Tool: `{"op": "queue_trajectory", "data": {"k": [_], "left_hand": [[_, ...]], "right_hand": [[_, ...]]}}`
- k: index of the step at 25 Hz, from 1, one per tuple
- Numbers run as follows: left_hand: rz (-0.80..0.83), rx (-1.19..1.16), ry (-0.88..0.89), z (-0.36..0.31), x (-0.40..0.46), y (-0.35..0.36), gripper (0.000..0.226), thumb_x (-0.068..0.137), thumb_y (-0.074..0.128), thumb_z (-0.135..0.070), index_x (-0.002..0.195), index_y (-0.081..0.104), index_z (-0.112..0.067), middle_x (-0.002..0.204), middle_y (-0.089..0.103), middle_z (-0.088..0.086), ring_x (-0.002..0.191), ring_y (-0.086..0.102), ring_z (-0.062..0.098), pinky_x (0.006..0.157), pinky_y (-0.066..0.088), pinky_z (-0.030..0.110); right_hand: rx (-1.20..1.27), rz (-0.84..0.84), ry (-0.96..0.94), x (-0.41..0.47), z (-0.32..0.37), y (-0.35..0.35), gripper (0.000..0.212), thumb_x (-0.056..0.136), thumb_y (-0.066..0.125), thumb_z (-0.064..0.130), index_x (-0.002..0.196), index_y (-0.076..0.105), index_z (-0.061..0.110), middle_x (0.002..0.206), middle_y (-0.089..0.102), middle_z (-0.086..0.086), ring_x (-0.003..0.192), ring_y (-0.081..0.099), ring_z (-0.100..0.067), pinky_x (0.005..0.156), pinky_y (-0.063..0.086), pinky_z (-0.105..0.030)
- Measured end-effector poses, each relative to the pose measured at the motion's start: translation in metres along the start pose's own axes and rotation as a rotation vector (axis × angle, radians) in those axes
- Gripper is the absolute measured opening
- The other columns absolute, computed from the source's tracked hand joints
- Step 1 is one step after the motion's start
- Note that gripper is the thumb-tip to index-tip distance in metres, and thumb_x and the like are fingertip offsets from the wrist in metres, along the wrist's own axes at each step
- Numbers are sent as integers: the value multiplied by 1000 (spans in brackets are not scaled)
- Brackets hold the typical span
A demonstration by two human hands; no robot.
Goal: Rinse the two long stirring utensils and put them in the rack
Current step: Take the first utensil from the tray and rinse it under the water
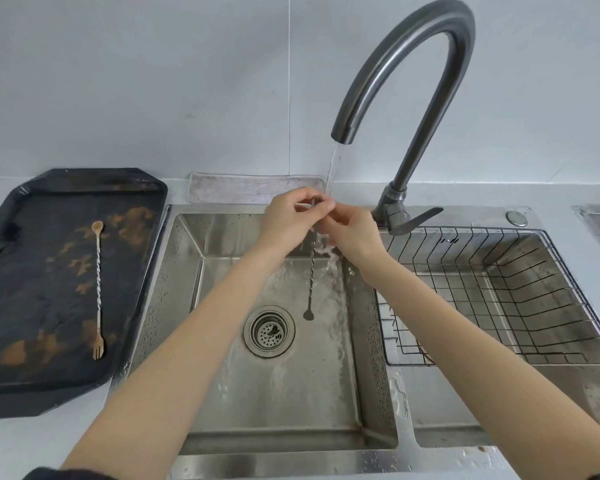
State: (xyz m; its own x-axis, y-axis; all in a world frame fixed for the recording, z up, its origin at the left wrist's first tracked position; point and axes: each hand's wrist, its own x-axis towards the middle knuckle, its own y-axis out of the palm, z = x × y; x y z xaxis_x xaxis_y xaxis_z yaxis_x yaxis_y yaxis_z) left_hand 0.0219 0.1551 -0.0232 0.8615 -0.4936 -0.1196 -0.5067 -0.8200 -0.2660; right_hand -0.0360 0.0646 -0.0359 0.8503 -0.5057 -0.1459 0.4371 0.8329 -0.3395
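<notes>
I pinch the twisted steel stirrer (311,271) with my left hand (288,220) and right hand (352,233) under the gooseneck tap's stream (332,171), while the soiled twisted stirrer (98,292) lies on the stained black tray (11,306).

No readable text, labels or numbers anywhere.

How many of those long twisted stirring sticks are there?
2. One stirrer lies on the dark tray at left; the other stirrer hangs over the sink, held under the water by left hand and right hand.
</notes>
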Motion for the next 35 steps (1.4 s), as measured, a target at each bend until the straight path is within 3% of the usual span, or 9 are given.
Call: {"op": "queue_trajectory", "data": {"k": [3, 6, 10, 19, 22, 26, 29, 32, 35], "left_hand": [[-48, 11, -4, 0, 2, 5, 18, 80, 67, -23, 95, 72, -13, 89, 69, 1, 87, 61, 13, 81, 49, 23], [1, -98, -43, 1, 1, 4, 23, 80, 67, -23, 100, 72, -12, 95, 70, 2, 89, 61, 12, 73, 48, 12], [28, -203, -75, 3, 0, 2, 25, 81, 67, -23, 102, 71, -11, 89, 70, -6, 84, 63, -2, 75, 47, 6], [-133, -228, 47, -12, 5, 6, 28, 79, 69, -14, 107, 68, -10, 86, 69, -9, 70, 62, -10, 71, 48, 0], [-76, -275, 57, -12, 3, 5, 26, 81, 65, -8, 107, 67, -5, 84, 68, -6, 69, 64, -9, 75, 50, 4], [24, -138, 70, -6, -2, 8, 20, 83, 64, -13, 101, 69, -8, 74, 68, -11, 61, 62, -11, 59, 49, 3], [-52, -184, 30, -6, -1, 9, 17, 84, 63, -21, 93, 72, -9, 62, 69, -15, 58, 64, -7, 52, 50, 7], [-39, -214, 48, -10, 1, 7, 21, 89, 56, -17, 99, 70, -4, 74, 69, -4, 58, 66, -4, 61, 54, 9], [-24, -291, 62, -16, 1, 5, 23, 91, 52, -13, 106, 64, -1, 81, 68, -1, 61, 69, -3, 65, 57, 13]], "right_hand": [[19, -3, -15, -3, -2, -2, 22, 88, 57, 17, 106, 69, 11, 87, 72, -10, 76, 60, -17, 76, 52, -35], [59, -17, -21, -6, -3, -7, 11, 88, 58, 16, 88, 69, 13, 71, 65, 0, 66, 57, -13, 66, 50, -21], [99, -28, -10, -4, -6, -10, 10, 87, 60, 15, 79, 65, 16, 80, 66, -18, 74, 56, -21, 73, 53, -38], [-10, -38, 16, -2, -25, -5, 18, 86, 62, 16, 101, 71, 10, 82, 66, 1, 57, 55, 6, 51, 40, 2], [-10, -52, -7, -2, -21, -3, 19, 87, 61, 16, 102, 71, 11, 82, 67, 2, 58, 57, 6, 62, 45, -8], [-10, -43, -16, -2, -20, 0, 21, 90, 56, 14, 104, 69, 8, 84, 69, -13, 74, 59, -22, 73, 52, -38], [-16, -12, -40, -4, -21, 1, 19, 90, 56, 15, 99, 71, 7, 81, 70, -9, 71, 61, -23, 74, 55, -39], [14, 15, -22, -6, -23, 1, 18, 89, 58, 16, 99, 71, 9, 75, 67, 5, 71, 60, -11, 74, 54, -27], [1, 60, 32, -8, -33, 1, 17, 88, 59, 13, 101, 69, 10, 90, 72, -5, 80, 67, -20, 79, 54, -30]]}}
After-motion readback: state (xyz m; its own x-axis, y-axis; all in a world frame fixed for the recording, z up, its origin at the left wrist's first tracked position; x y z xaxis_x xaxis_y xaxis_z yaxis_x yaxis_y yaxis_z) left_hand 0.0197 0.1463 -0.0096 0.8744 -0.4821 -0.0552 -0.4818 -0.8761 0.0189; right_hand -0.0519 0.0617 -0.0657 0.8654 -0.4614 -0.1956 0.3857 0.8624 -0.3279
